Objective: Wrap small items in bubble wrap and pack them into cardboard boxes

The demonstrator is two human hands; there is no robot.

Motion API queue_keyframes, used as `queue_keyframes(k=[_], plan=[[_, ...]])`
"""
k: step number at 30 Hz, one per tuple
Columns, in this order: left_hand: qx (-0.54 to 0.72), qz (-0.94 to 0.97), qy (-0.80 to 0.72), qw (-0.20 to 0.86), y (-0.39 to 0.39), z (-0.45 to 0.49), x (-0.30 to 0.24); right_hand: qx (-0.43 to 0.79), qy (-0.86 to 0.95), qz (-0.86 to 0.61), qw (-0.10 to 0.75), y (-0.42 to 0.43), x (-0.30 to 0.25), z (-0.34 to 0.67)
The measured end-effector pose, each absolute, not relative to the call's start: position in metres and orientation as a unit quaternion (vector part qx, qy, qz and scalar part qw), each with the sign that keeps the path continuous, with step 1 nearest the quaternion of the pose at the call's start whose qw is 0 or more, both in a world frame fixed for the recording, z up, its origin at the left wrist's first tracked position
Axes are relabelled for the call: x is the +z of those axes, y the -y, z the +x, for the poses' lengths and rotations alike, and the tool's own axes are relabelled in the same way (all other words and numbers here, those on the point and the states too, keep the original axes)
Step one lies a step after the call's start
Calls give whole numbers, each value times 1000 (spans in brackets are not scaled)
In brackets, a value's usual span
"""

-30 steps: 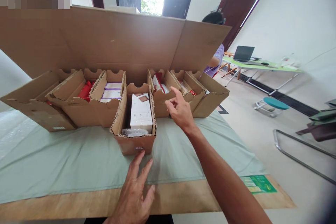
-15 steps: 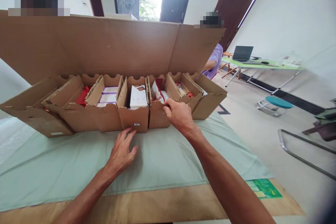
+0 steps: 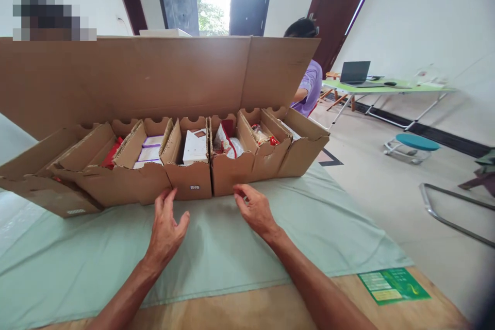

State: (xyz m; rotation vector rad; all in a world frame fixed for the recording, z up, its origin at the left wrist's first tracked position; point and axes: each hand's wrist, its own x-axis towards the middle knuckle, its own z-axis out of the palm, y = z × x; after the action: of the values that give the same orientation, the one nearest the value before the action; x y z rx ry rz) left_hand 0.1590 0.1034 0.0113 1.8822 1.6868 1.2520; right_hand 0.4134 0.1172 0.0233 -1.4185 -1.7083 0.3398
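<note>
A row of cardboard bins (image 3: 191,181) stands side by side on the pale green cloth (image 3: 216,247). My left hand (image 3: 167,227) holds nothing, its thumb apart from its fingers, close to the front of the bins left of the middle. In front of the bin with a red-and-white packet (image 3: 224,140) is my right hand (image 3: 255,210), empty, with loosely bent fingers and the thumb apart. Other bins hold a white box (image 3: 195,145), white packs with purple edges (image 3: 150,150), a red item (image 3: 113,152) and small clear-and-red packets (image 3: 263,135).
Behind the bins rises a tall cardboard panel (image 3: 166,75). A person in a purple shirt (image 3: 312,85) sits beyond it; another head shows at left. On the right are a folding table (image 3: 410,88) with a laptop (image 3: 355,73) and a blue stool (image 3: 416,141). A green card (image 3: 394,286) lies near the front edge.
My right hand has let go of the bin's front rim and come down in front of it. The left hand has shifted slightly left. The view has moved a little.
</note>
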Motion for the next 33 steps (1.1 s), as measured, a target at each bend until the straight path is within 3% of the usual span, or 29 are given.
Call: queue_keyframes(k=[10, 27, 33], plan=[[454, 637, -603, 154, -109, 170, 10, 191, 597, -596, 502, -127, 11, 442], [419, 693, -561, 171, -115, 180, -4, 231, 578, -582, 524, -125, 9, 438], [337, 746, -552, 159, -80, 155, -8, 96, 627, -582, 510, -117, 3, 431]])
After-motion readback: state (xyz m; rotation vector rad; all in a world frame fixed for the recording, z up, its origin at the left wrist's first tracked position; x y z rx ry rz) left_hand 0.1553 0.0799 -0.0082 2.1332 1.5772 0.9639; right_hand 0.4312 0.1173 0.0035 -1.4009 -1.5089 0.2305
